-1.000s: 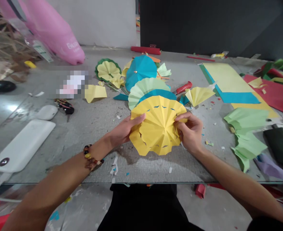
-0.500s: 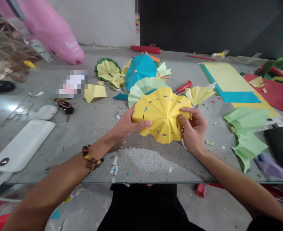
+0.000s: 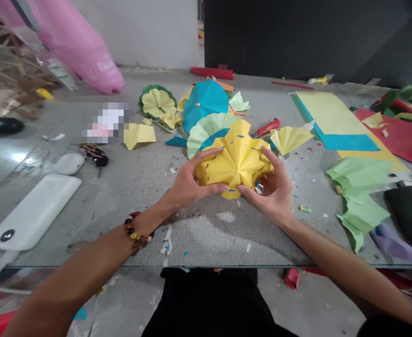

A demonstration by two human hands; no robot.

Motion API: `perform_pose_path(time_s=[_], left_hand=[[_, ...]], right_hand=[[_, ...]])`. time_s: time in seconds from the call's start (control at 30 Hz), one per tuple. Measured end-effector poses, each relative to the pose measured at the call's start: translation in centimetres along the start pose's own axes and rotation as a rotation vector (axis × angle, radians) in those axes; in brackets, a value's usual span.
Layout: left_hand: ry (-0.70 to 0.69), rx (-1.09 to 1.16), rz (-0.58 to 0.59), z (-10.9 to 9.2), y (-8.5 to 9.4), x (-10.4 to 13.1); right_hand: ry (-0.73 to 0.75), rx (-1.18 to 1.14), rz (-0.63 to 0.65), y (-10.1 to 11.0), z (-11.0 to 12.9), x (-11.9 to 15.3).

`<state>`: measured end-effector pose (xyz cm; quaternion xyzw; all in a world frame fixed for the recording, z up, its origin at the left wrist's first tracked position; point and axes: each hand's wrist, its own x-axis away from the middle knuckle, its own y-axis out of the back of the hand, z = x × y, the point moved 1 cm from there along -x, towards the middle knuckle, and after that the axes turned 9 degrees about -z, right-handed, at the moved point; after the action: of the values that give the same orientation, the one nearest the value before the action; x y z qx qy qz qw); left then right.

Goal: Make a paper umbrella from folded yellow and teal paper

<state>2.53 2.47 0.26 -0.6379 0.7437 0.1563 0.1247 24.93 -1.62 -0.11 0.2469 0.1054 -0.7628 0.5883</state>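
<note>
A yellow pleated paper piece (image 3: 239, 161) with small slits is held over the grey table between both hands. My left hand (image 3: 191, 180) grips its left side, thumb on the near edge and fingers at the upper left. My right hand (image 3: 274, 185) grips the right side, with the thumb at the near edge and a finger on top. Something shiny shows beside the right palm, too small to make out. Just behind lie a light green pleated fan (image 3: 206, 131) and a blue paper disc (image 3: 207, 103).
Red-handled scissors (image 3: 269, 127) and a pale yellow fan (image 3: 290, 139) lie right of centre. Stacked paper sheets (image 3: 335, 112) and crumpled green paper (image 3: 362, 178) are farther right. At left are a white power bank (image 3: 33, 210), keys (image 3: 98, 157) and a pink bottle (image 3: 83, 47).
The right hand has turned and spread along the right side, its thumb now at the near edge. The left fingers have come up over the top. The yellow paper is more bunched and folded.
</note>
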Motion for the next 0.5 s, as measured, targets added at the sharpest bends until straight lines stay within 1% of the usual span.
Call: perform_pose_path(time_s=[0.07, 0.13, 0.23, 0.33, 0.4, 0.5], left_hand=[[-0.070, 0.007, -0.023, 0.12, 0.21, -0.10], [-0.113, 0.028, -0.052, -0.01, 0.34, -0.20], [-0.109, 0.015, -0.165, -0.25, 0.42, -0.30], [-0.100, -0.042, -0.291, -0.25, 0.42, -0.39], [-0.115, -0.086, -0.343, -0.14, 0.44, -0.44], [-0.126, -0.136, -0.403, 0.11, 0.50, -0.45]], right_hand=[[0.009, 0.005, -0.016, -0.01, -0.02, 0.00], [0.012, -0.008, -0.048, -0.03, -0.07, -0.11], [0.049, -0.037, -0.093, 0.03, -0.14, -0.34], [0.080, 0.016, -0.169, 0.20, -0.19, -0.48], [0.053, 0.052, -0.212, 0.27, -0.23, -0.47], [0.014, -0.005, -0.216, 0.14, -0.13, -0.37]])
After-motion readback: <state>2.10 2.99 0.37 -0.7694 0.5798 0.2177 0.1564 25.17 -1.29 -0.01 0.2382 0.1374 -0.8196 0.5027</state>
